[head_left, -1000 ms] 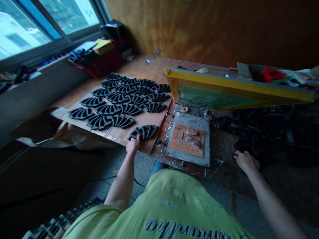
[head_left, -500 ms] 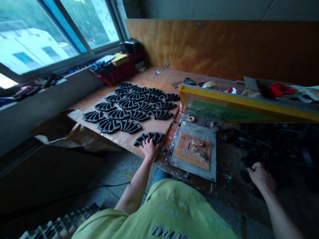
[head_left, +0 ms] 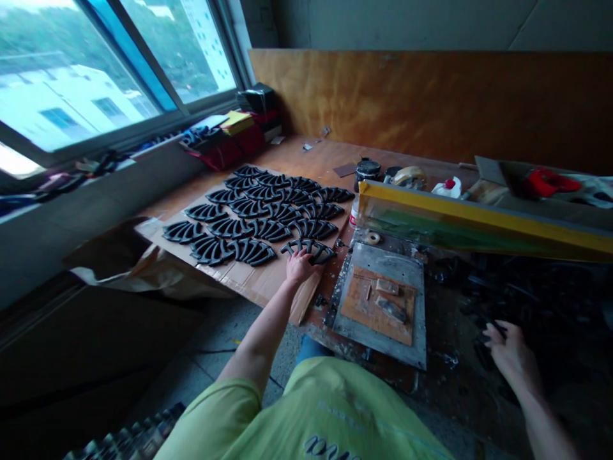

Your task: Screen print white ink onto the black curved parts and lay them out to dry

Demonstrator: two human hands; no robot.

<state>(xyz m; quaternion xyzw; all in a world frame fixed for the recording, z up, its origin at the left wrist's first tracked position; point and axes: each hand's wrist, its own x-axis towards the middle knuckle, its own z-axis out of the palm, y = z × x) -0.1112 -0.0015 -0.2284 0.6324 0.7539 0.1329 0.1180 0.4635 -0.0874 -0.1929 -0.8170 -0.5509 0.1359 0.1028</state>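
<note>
My left hand (head_left: 299, 267) grips the near edge of a black fan-shaped ribbed part (head_left: 318, 252), at the near right of a cardboard sheet (head_left: 249, 276). Rows of similar black fan-shaped parts (head_left: 249, 207) lie on the sheet, beyond and left of this hand. Far to the right, my right hand (head_left: 516, 358) is closed, thumb and fingers together, on a dark part at the near side of a black heap (head_left: 536, 294). Shadow hides most of that part's shape.
Between my hands lies a grey plate (head_left: 416, 332) bearing a brown board (head_left: 357, 306) with small blocks. Behind it, a yellow-edged screen frame (head_left: 460, 214) stands tilted up. A tape roll (head_left: 372, 237), a dark jar (head_left: 368, 169) and an open carton (head_left: 493, 172) are near it.
My left hand has slid the black fan-shaped part away from me, up beside the nearest row. My right hand has stayed by the black heap, its wrist slightly turned.
</note>
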